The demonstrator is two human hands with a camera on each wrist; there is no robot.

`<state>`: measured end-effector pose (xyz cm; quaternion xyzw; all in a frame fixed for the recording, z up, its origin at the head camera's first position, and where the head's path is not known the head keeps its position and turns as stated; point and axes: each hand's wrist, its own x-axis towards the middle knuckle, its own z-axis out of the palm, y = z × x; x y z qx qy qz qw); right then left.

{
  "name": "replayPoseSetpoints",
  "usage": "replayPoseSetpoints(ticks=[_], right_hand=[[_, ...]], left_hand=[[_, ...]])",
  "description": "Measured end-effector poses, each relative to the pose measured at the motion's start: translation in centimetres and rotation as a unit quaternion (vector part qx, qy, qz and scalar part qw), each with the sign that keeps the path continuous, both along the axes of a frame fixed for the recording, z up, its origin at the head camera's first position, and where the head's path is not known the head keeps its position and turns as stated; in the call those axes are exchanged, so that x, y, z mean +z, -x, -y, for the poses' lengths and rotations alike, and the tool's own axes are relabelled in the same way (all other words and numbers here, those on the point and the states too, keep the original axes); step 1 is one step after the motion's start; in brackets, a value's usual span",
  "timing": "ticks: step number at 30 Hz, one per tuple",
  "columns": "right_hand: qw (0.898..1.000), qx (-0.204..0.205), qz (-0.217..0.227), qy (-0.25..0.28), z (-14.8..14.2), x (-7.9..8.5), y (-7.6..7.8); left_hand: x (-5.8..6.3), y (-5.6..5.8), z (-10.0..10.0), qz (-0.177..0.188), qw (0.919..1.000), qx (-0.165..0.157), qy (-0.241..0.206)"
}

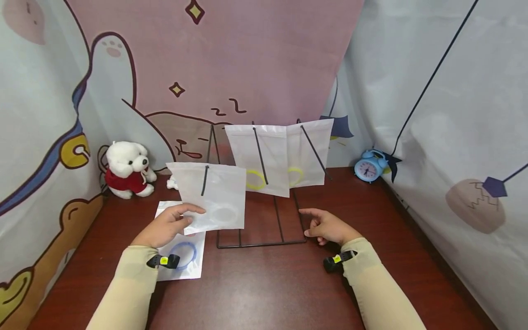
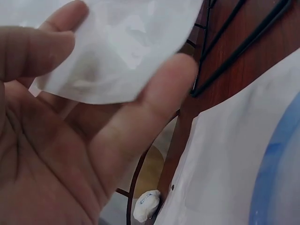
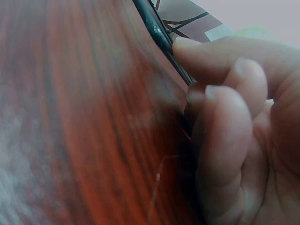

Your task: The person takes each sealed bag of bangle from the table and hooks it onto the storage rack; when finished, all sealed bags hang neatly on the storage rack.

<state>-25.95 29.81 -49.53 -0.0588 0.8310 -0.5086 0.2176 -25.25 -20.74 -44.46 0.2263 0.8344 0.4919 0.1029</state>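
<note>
Three white zip pouches hang from the prongs of a black wire rack (image 1: 261, 245). My left hand (image 1: 165, 224) is at the lower left of the front pouch (image 1: 227, 188). Its index finger lies straight across the pouch, and in the left wrist view the thumb (image 2: 154, 96) stands well apart from the fingers near the pouch corner. My right hand (image 1: 330, 227) holds the rack's base at its right side. There the index fingertip and thumb meet the rail, while the other fingers (image 3: 229, 112) are curled.
Behind hang the middle pouch (image 1: 264, 151) and the right pouch (image 1: 313, 151), each with a yellow ring mark. A pouch with a blue ring (image 1: 194, 270) lies on the brown table (image 1: 268, 293). A white plush dog (image 1: 125, 160) sits back left; a blue alarm clock (image 1: 368, 167) stands back right.
</note>
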Motion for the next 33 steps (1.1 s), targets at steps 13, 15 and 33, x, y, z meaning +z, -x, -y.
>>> replayPoseSetpoints(ticks=[13,15,33], right_hand=[[1.0,0.008,-0.004,0.005,0.18,0.06,0.13],[1.0,0.007,-0.004,0.004,0.19,0.03,0.13],[1.0,0.004,-0.005,-0.001,0.14,-0.09,0.13]], left_hand=[[-0.29,0.11,0.18,-0.021,0.9984,0.034,-0.041],[-0.44,0.2,0.28,-0.037,0.9975,0.042,-0.043],[-0.31,0.2,-0.02,-0.083,0.9886,0.099,-0.076]])
